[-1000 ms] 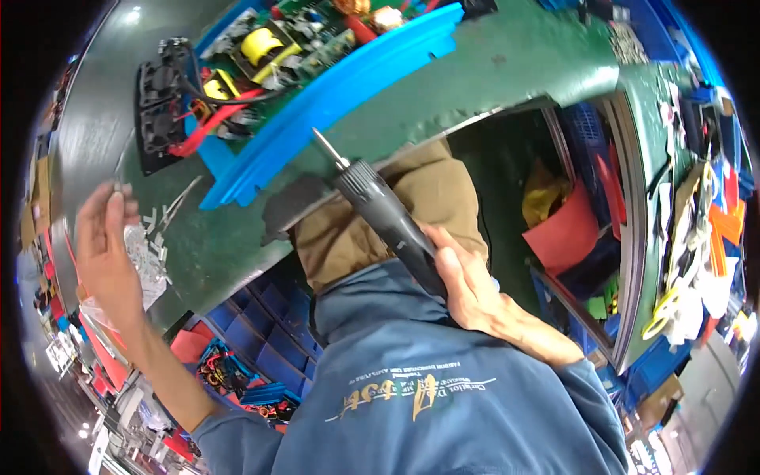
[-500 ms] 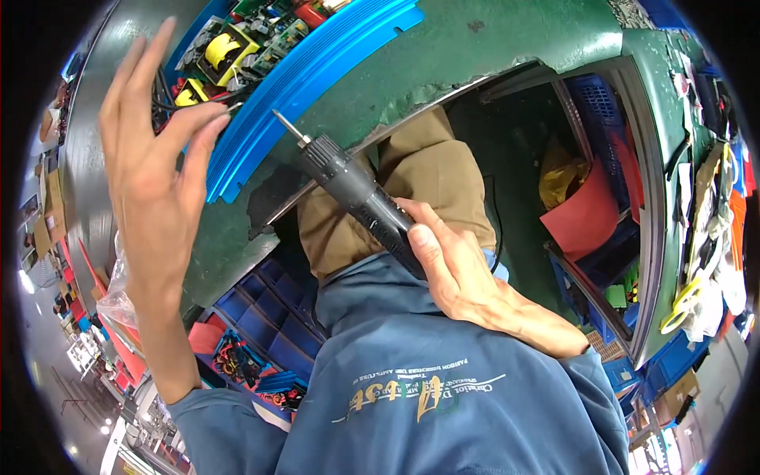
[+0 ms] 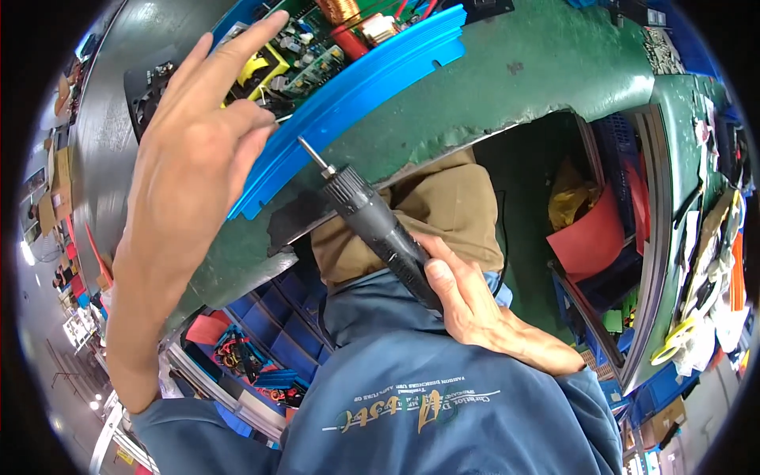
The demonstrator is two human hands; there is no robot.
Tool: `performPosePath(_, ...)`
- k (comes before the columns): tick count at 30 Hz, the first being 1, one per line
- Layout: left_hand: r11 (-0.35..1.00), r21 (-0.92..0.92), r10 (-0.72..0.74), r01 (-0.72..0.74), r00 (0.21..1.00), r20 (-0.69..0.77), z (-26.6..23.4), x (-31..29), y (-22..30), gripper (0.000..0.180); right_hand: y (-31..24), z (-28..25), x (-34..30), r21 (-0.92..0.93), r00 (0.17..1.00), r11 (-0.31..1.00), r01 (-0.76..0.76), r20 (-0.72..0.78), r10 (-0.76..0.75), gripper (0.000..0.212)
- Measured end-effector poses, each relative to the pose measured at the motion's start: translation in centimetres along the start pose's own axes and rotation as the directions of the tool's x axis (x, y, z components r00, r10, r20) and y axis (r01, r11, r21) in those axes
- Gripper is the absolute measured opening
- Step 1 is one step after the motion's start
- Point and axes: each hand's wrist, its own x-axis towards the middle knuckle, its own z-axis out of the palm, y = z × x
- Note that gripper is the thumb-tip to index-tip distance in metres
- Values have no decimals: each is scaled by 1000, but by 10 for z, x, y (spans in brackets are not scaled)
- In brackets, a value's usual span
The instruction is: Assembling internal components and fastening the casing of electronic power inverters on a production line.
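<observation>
My right hand grips a black electric screwdriver above my lap. Its thin metal bit points up and left, near the outer wall of a blue finned metal housing. Over the housing's left part reaches my left hand, thumb and index finger pinched together at the near wall, other fingers stretched over the board. Whatever the pinch holds is hidden. Inside the housing sit a green circuit board, a yellow-wrapped transformer, a copper coil and a red cylindrical part, partly covered by my hand.
The green bench top has a torn, worn front edge. Below it on the left are blue bins; on the right hangs a red sheet. Yellow-handled scissors are at the far right. A black part lies behind my left hand.
My left hand has moved right and farther over the housing, its wrist turned more palm-down. The whole view has shifted, with housing and screwdriver appearing farther right. The right-hand grip is unchanged.
</observation>
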Motion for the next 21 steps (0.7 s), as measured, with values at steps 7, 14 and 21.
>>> performPosePath(7, 983, -93, -141, 156, 978, 151, 0, 7, -3, 4, -19, -10, 8, 10, 988, 992, -126, 90, 125, 51)
performPosePath(14, 981, -176, -65, 77, 995, 73, -6, 7, -3, 16, -19, -10, 3, 367, 951, 893, -259, 262, 168, 51)
performPosePath(21, 974, -103, -198, 202, 979, 50, 2, -5, 15, 21, -16, -8, -2, 463, 887, 778, -425, 383, 256, 81)
